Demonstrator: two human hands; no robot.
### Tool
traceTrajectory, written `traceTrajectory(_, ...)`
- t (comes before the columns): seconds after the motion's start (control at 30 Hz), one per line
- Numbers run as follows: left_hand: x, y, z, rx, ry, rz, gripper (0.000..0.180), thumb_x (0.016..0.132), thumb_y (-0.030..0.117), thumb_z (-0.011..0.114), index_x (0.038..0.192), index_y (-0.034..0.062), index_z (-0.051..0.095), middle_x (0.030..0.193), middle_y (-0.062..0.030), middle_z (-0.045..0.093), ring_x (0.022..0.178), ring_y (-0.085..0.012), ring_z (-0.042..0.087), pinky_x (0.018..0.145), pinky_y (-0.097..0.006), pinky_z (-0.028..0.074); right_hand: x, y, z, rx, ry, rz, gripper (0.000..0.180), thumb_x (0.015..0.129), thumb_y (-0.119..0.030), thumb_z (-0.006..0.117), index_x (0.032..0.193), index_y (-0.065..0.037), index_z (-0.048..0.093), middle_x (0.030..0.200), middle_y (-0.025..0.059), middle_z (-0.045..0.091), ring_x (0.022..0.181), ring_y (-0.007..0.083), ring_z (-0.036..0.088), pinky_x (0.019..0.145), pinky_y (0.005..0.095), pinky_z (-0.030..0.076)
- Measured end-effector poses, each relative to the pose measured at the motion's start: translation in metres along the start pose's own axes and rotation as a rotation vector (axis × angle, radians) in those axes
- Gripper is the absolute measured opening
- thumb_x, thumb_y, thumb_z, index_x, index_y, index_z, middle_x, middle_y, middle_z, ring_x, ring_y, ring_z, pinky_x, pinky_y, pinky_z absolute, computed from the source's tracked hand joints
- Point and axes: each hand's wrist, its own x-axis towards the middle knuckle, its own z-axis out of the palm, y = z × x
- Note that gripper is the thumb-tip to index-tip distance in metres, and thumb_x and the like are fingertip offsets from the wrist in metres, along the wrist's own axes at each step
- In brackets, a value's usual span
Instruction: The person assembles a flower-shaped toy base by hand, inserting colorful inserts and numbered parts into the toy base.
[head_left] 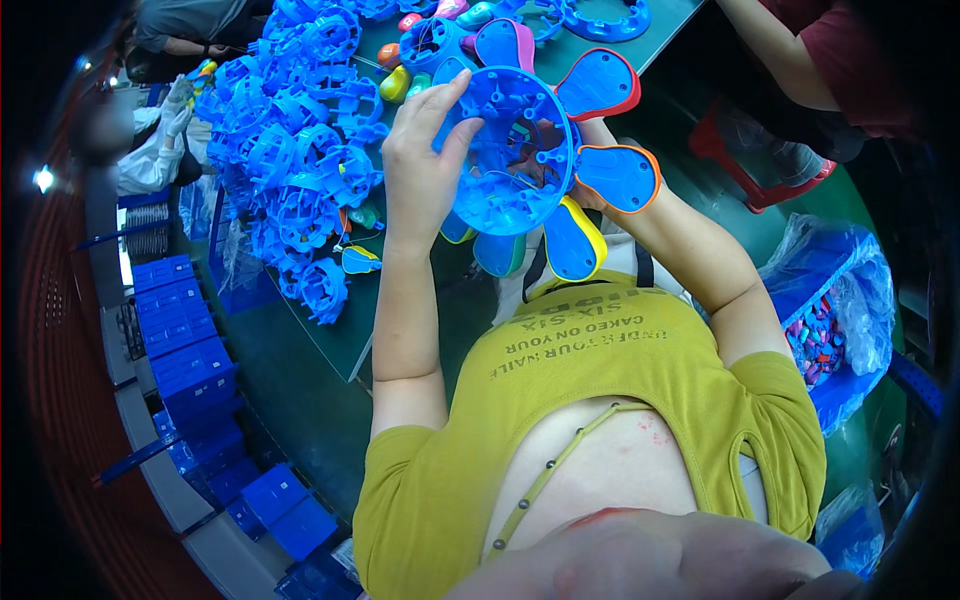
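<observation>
A round, open blue plastic toy housing (515, 205), with screw posts inside and several petal-shaped arms about its rim, is held up over the table edge. The petals have blue backs and coloured rims, among them a red-rimmed petal (598, 85), an orange-rimmed petal (618, 178) and a yellow-rimmed petal (575, 240). My left hand (425, 150) grips the housing's left side, thumb at the rim. My right hand (592, 197) holds the right side from behind the petals, its fingers mostly hidden. Thin wires show inside the housing.
Blue ring-shaped plastic parts (300, 130) are heaped on the green table (330, 335) at left. Small coloured pieces (395, 82) lie beyond the housing. At right stand a plastic-lined blue bin (820, 390) and a red stool (735, 165). Other people work nearby; blue boxes (190, 370) line the left.
</observation>
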Motion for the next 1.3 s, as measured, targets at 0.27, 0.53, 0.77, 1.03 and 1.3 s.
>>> traceTrajectory(0.27,-0.009,0.016,-0.009,0.020,-0.131,0.183,0.133,0.062,0.072,0.082,0.159,0.0051,0.022,0.162,-0.0273,0.024,0.151,-0.0443,0.021,0.120,-0.051,0.022,0.001,-0.001,0.007,0.140,-0.173,-0.013,0.059,0.100,-0.052,0.051,0.143,-0.010,0.053,0.132,0.0123,0.065,0.112,0.0260,0.069,0.096,0.0453,0.058)
traceTrajectory(0.53,-0.011,0.012,-0.006,-0.091,-0.309,0.018,0.136,0.060,0.070,0.084,0.159,0.0037,0.018,0.162,-0.0274,0.023,0.152,-0.0432,0.019,0.122,-0.051,0.020,-0.003,-0.002,0.007,0.132,-0.110,-0.002,0.056,0.100,-0.050,0.054,0.139,-0.010,0.056,0.125,0.0101,0.068,0.108,0.0223,0.071,0.091,0.0387,0.061)
traceTrajectory(0.77,-0.013,0.000,-0.001,-0.314,-0.303,-0.053,0.135,0.062,0.065,0.086,0.160,0.0033,0.016,0.163,-0.0245,0.023,0.153,-0.0393,0.021,0.122,-0.048,0.021,0.003,-0.001,0.020,0.056,0.143,0.000,0.058,0.102,-0.054,0.049,0.141,-0.011,0.055,0.130,0.0113,0.067,0.111,0.0238,0.070,0.094,0.0397,0.060)
traceTrajectory(1.03,-0.010,-0.008,-0.002,-0.339,-0.310,-0.078,0.132,0.065,0.067,0.081,0.160,0.0026,0.016,0.164,-0.0240,0.021,0.153,-0.0375,0.020,0.123,-0.047,0.020,0.000,-0.002,0.039,-0.162,0.271,-0.095,0.046,0.103,-0.047,0.049,0.129,-0.011,0.061,0.117,0.0070,0.071,0.096,0.0215,0.073,0.081,0.0401,0.063)
traceTrajectory(1.3,-0.014,-0.011,0.002,-0.349,-0.325,-0.113,0.128,0.067,0.068,0.076,0.160,0.0021,0.019,0.164,-0.0258,0.020,0.154,-0.0383,0.018,0.124,-0.046,0.017,0.009,0.003,0.006,0.004,0.179,0.070,0.041,0.104,-0.042,0.048,0.124,-0.010,0.062,0.106,0.0060,0.073,0.083,0.0183,0.073,0.070,0.0337,0.063)
